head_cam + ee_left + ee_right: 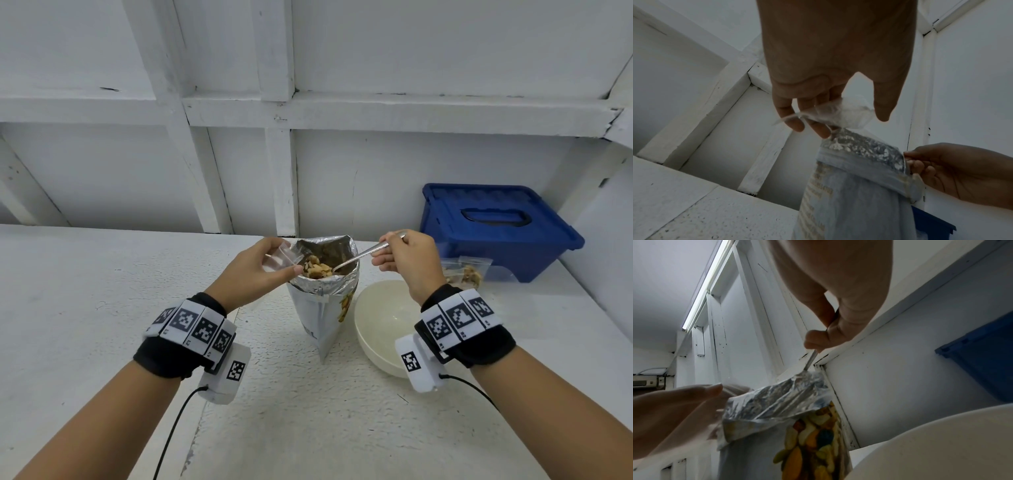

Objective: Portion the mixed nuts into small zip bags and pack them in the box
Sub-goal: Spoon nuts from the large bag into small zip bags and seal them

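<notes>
A foil pouch of mixed nuts (325,301) stands open on the white counter, with nuts (317,269) showing at its mouth. My left hand (260,270) holds a small clear zip bag (281,258) at the pouch's left rim; the left wrist view shows the zip bag (842,113) between thumb and fingers. My right hand (404,257) grips a metal spoon (359,255) whose bowl dips into the nuts. In the right wrist view the spoon (810,360) runs down into the pouch (777,400). A blue lidded box (496,229) sits at the back right.
A cream bowl (380,325), nothing in it, stands right of the pouch, under my right wrist. A filled zip bag of nuts (469,272) lies in front of the blue box. A white panelled wall closes the back and right side.
</notes>
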`<state>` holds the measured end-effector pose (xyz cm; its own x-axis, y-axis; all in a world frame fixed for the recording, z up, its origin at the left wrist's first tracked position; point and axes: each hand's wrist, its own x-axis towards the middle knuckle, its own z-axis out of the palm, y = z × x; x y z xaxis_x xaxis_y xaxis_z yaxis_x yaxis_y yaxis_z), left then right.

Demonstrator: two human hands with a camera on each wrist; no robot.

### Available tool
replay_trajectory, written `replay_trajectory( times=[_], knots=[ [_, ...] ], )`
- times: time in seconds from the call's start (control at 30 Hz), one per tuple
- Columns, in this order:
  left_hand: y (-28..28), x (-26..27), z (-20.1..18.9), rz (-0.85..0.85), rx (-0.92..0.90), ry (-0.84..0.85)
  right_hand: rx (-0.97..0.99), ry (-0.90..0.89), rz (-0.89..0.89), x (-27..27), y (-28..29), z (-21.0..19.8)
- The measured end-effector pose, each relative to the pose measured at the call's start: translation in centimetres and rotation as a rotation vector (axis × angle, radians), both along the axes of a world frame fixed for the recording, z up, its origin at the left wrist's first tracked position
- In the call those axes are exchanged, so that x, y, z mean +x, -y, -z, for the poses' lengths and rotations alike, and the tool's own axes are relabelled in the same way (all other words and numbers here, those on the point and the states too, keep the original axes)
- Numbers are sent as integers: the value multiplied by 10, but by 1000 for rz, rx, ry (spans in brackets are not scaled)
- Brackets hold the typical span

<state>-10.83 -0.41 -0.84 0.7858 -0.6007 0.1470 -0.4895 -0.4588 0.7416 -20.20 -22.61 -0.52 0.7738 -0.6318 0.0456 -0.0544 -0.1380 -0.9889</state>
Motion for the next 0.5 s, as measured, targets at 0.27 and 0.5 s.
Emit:
replay_trajectory(
  times=[0.27, 0.5],
  knots=[
    [9, 7, -13, 24, 200, 80, 17, 44, 65, -3, 14, -9],
    [16, 11, -20, 74, 279, 109, 44, 107, 97, -6, 22, -24]
  ],
)
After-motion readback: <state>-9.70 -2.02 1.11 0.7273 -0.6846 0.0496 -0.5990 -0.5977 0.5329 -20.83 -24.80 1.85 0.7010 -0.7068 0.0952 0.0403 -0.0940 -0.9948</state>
